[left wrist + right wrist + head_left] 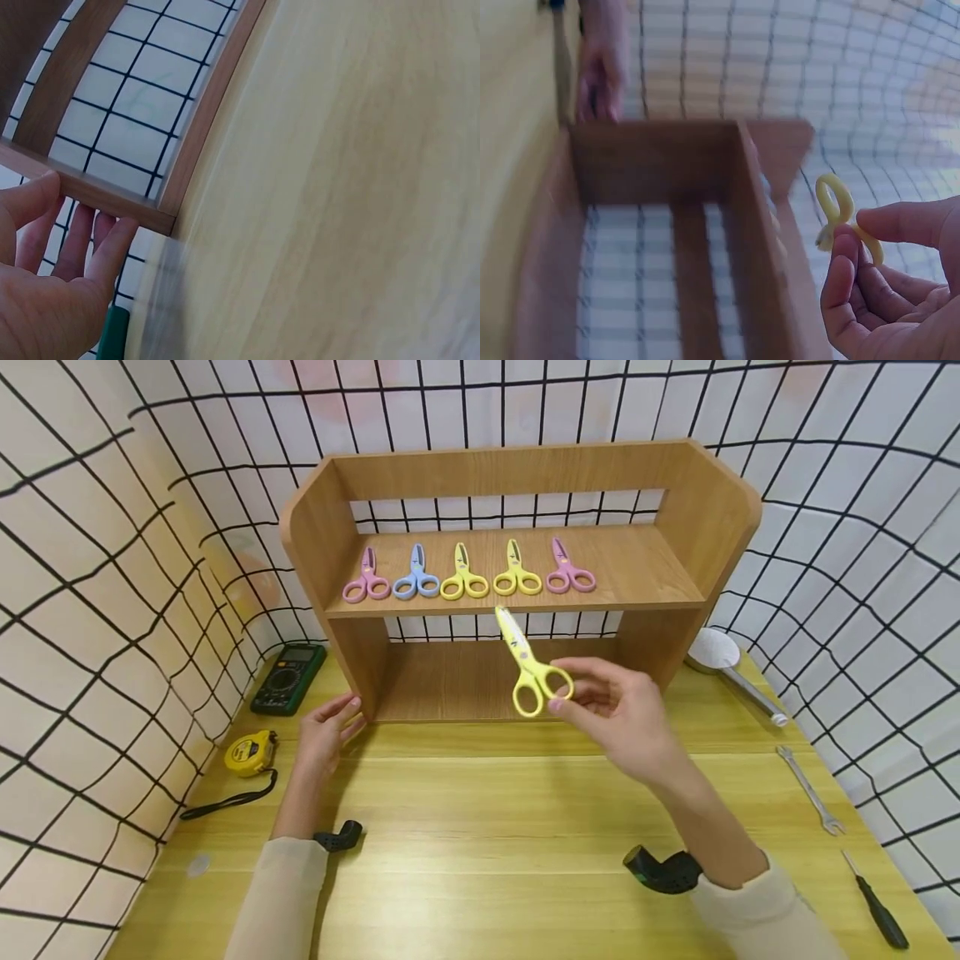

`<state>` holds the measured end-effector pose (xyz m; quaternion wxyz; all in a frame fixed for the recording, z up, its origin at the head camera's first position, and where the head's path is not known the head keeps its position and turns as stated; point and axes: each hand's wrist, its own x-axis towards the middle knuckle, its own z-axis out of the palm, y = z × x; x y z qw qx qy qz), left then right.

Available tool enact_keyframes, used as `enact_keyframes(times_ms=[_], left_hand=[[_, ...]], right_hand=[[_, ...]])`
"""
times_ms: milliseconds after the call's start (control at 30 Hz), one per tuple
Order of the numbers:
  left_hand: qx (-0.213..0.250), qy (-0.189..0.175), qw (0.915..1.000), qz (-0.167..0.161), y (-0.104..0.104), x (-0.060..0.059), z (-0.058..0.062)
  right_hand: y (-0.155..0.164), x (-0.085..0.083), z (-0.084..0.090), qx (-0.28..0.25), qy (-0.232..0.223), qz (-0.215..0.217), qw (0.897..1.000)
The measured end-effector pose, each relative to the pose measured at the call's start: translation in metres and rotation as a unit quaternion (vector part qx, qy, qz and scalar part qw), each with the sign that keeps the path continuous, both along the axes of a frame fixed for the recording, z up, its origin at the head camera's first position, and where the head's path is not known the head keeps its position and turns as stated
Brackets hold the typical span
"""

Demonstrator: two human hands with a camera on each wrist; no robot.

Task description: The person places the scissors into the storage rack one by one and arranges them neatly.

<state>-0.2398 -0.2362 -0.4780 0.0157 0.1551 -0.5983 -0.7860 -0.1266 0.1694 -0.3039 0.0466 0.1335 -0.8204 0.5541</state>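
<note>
Grid-patterned white panels wall in a pale wooden bench (480, 827), on which stands a small wooden shelf unit (517, 577). Held in the air just in front of the shelf's upper board, a yellow pair of scissors (529, 667) points its closed blades up and to the left; the right hand (622, 714) pinches one handle loop between thumb and fingertips, as the right wrist view also shows (844, 214). On the upper board five scissors already lie in a row, handles toward the front: a pink pair (367, 578), a blue pair (416, 575), two yellow pairs (463, 575) (516, 572) and another pink pair (568, 570). To the right of that row the board is bare, so the lining-up looks mostly done, with the held pair apparently the one left to be laid. The left hand (328, 733) rests with relaxed, straight fingers against the lower left front corner of the shelf unit, gripping nothing. Further out on the bench lie a green multimeter (288, 677) and a yellow tape measure (250, 753) on the left, and a white ladle (723, 660), a wrench (810, 789) and a black-handled screwdriver (876, 902) on the right.
</note>
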Motion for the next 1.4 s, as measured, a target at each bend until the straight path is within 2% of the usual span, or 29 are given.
enact_keyframes(times_ms=[133,233,400,567,800,1233,1333,1400], left_hand=[[0.005,0.000,1.0000,0.000,-0.001,0.002,-0.001],[0.000,-0.002,1.0000,-0.006,-0.001,0.003,-0.001],[-0.011,-0.002,0.9999,-0.012,-0.002,0.003,0.000],[-0.007,-0.005,0.9999,-0.009,-0.001,0.001,0.000],[-0.015,-0.007,0.9997,-0.016,0.000,0.003,0.000],[-0.027,-0.010,0.9996,-0.005,0.001,0.006,0.003],[-0.062,-0.010,0.9980,-0.006,0.002,0.009,0.005],[-0.109,-0.007,0.9940,-0.008,0.002,0.011,0.007]], right_hand=[[0.029,-0.016,0.028,0.026,0.024,-0.063,0.997],[0.051,-0.034,0.041,0.043,0.032,-0.104,0.993],[0.075,-0.065,0.052,0.082,0.027,-0.153,0.984],[0.080,-0.089,0.057,0.131,0.002,-0.181,0.975],[0.084,-0.115,0.053,0.199,0.005,-0.192,0.961],[0.086,-0.127,0.054,0.265,-0.012,-0.158,0.951],[0.086,-0.127,0.052,0.269,-0.009,-0.159,0.950],[0.086,-0.127,0.052,0.266,-0.009,-0.162,0.950]])
